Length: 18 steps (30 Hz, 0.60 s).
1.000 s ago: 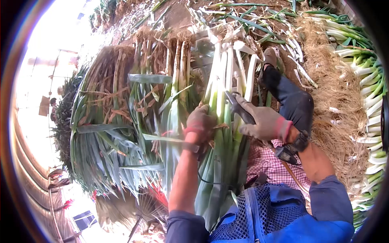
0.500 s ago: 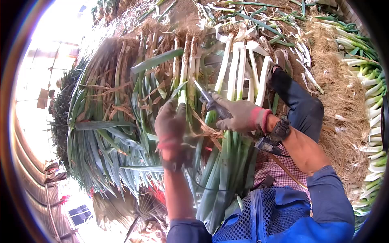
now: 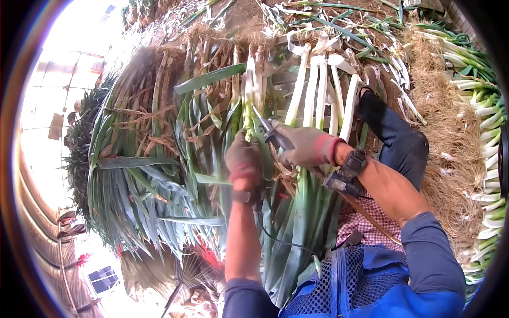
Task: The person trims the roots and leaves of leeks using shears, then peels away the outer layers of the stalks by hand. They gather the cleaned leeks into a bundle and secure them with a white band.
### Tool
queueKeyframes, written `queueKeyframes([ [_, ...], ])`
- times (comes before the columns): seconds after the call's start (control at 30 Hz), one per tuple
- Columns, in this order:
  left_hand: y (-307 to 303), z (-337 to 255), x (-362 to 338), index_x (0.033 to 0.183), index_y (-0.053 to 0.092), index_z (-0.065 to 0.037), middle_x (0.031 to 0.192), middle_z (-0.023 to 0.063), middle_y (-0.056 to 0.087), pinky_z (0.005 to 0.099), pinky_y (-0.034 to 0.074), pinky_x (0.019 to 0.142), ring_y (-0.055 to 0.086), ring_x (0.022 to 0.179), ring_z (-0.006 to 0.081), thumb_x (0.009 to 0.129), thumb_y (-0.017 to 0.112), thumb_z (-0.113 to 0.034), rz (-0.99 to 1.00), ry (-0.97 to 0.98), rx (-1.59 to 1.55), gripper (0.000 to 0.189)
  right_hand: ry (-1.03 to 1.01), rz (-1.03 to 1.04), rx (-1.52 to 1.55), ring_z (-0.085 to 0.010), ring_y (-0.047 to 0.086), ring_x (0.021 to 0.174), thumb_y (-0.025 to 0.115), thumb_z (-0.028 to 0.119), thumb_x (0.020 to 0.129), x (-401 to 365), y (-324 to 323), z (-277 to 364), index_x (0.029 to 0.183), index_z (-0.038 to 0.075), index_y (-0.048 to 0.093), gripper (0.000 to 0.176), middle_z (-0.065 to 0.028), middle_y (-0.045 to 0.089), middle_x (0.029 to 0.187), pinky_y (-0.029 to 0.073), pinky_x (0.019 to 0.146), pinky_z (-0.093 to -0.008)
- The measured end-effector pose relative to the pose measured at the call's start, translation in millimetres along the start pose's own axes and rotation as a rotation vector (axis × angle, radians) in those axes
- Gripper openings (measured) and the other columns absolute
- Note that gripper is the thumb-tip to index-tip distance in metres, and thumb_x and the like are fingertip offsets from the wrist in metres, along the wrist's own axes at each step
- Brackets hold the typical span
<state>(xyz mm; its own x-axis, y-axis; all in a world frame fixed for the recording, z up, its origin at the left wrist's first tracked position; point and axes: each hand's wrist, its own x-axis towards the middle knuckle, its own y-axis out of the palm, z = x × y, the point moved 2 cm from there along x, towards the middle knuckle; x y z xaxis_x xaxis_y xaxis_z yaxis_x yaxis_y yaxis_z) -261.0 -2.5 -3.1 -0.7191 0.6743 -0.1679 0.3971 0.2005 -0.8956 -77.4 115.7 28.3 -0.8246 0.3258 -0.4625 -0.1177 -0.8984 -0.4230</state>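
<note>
My left hand (image 3: 244,155), in a brown glove with a red cuff, is closed round a leek (image 3: 248,100) whose pale stalk points away from me. Just to its right, my right hand (image 3: 306,146), gloved alike, grips a dark-handled tool (image 3: 275,135) with a thin metal tip. That tip is close to the green part of the leek. Several white-stemmed leeks (image 3: 312,93) lie side by side beyond my right hand, their green leaves running down under my forearms.
A large pile of untrimmed leeks (image 3: 143,175) fills the left. Scattered leaf scraps (image 3: 350,32) cover the ground at the top. At the right lie a strip of roots (image 3: 442,143) and a row of white-stemmed leeks (image 3: 490,196). My bent leg (image 3: 392,127) is beside the leeks.
My left hand has moved right and now holds a leek with a paler, cleaner stalk showing. The tool in my right hand has shifted slightly and its tip is nearer that leek.
</note>
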Motion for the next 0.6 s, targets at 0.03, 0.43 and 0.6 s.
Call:
queueKeyframes([
  [0.03, -0.4, 1.9, 4.6, 0.136, 0.073, -0.008, 0.114, 0.0235, 0.078, 0.0458, 0.058, 0.092, 0.076, 0.104, 0.0408, 0.097, 0.075, -0.031, -0.028, -0.001, 0.033, 0.045, -0.034, -0.019, -0.031, -0.0461, 0.073, 0.107, 0.074, 0.044, 0.094, 10.8, 1.3, -4.6, 0.172, 0.007, 0.025, 0.099, -0.0320, 0.074, 0.117, 0.055, 0.097, -0.0483],
  [0.43, -14.1, -11.3, 46.5, 0.117, 0.075, -0.003, 0.110, 0.0212, 0.079, 0.0455, 0.057, 0.091, 0.075, 0.101, 0.0393, 0.082, 0.091, -0.047, 0.046, 0.236, 0.418, 0.058, 0.100, -0.291, -0.125, -0.0411, 0.073, 0.113, 0.068, 0.031, 0.093, 129.1, -69.3, -7.4, 0.157, 0.000, 0.049, 0.074, -0.0267, 0.074, 0.124, 0.055, 0.100, -0.0483],
  [0.6, -10.1, -18.5, 54.9, 0.109, 0.075, -0.003, 0.103, 0.0173, 0.080, 0.0446, 0.058, 0.088, 0.075, 0.095, 0.0356, 0.078, 0.096, -0.038, 0.188, 0.071, 0.272, 0.051, 0.066, -0.380, -0.140, -0.0404, 0.072, 0.114, 0.068, 0.031, 0.090, 145.3, -79.6, -22.1, 0.149, -0.001, 0.056, 0.068, -0.0267, 0.074, 0.124, 0.056, 0.100, -0.0470],
])
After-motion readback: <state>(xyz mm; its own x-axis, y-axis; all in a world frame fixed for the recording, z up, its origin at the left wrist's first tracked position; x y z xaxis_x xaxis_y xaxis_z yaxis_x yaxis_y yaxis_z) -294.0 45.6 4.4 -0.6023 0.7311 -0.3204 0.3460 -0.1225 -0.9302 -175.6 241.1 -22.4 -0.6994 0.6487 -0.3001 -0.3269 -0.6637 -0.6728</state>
